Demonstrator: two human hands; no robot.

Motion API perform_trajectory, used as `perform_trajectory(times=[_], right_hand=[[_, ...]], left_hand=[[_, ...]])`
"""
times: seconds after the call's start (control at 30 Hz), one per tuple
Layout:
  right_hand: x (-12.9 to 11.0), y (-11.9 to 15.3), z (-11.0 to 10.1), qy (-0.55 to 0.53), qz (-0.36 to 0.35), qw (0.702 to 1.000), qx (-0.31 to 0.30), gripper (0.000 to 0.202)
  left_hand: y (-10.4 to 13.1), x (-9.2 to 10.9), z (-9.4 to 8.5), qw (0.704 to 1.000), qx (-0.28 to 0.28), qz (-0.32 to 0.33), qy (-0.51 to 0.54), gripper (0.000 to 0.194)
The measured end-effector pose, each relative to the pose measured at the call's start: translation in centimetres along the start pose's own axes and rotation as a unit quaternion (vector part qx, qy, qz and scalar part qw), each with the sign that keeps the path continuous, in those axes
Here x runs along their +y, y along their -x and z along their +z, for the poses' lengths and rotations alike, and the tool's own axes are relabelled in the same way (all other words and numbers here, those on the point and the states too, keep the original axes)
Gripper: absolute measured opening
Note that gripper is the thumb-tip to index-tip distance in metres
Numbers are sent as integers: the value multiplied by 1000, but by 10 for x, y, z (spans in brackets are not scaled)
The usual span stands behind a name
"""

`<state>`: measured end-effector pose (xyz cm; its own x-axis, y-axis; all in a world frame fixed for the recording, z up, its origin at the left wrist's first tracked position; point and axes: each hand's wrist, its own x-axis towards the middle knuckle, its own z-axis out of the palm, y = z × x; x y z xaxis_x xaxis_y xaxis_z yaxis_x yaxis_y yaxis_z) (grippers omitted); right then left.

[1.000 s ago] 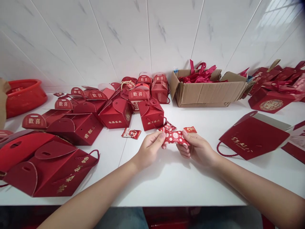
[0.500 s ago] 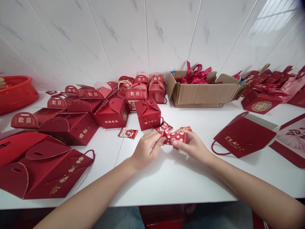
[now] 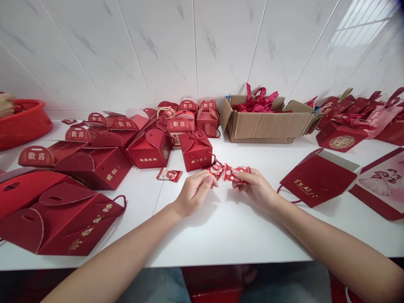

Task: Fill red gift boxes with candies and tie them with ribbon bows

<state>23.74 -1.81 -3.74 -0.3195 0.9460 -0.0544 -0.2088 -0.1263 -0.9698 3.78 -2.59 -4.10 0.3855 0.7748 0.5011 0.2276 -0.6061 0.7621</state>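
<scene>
My right hand (image 3: 257,185) holds a red candy packet with pale round dots (image 3: 237,174), pinched between thumb and fingers above the white table. My left hand (image 3: 196,191) is closed, thumb pressed to the fingers, just left of that packet and apart from it. Right at its fingertips is a red packet with a white-and-red print (image 3: 216,169); whether the fingers grip it I cannot tell. Another red-and-white packet (image 3: 169,174) lies flat to the left. Behind my left hand stands a small red gift box (image 3: 197,151) with a cord handle.
Several red gift boxes (image 3: 148,149) crowd the left side. At the back, a cardboard box (image 3: 261,126) holds red ribbons. An open red box (image 3: 317,179) lies tilted at right, beside a printed box (image 3: 383,181). A red basin (image 3: 27,126) stands far left.
My left hand has let go of the dotted candy packet and moved slightly left. The packet stays in my right hand, now turned a little. The camera view has shifted slightly.
</scene>
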Motion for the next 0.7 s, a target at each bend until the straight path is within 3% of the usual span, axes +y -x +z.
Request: perform_trajectory(times=[0.17, 0.47, 0.7], right_hand=[[-1, 0, 0, -45, 18, 999, -3, 25], [0, 1, 4, -29, -10, 1000, -6, 26], [-2, 10, 9, 141, -97, 984, -47, 23]], left_hand=[[0, -2, 0, 1000, 14, -10, -19, 37], [1, 1, 1, 999, -13, -13, -31, 33], [-1, 9, 1, 994, -85, -65, 7, 32]])
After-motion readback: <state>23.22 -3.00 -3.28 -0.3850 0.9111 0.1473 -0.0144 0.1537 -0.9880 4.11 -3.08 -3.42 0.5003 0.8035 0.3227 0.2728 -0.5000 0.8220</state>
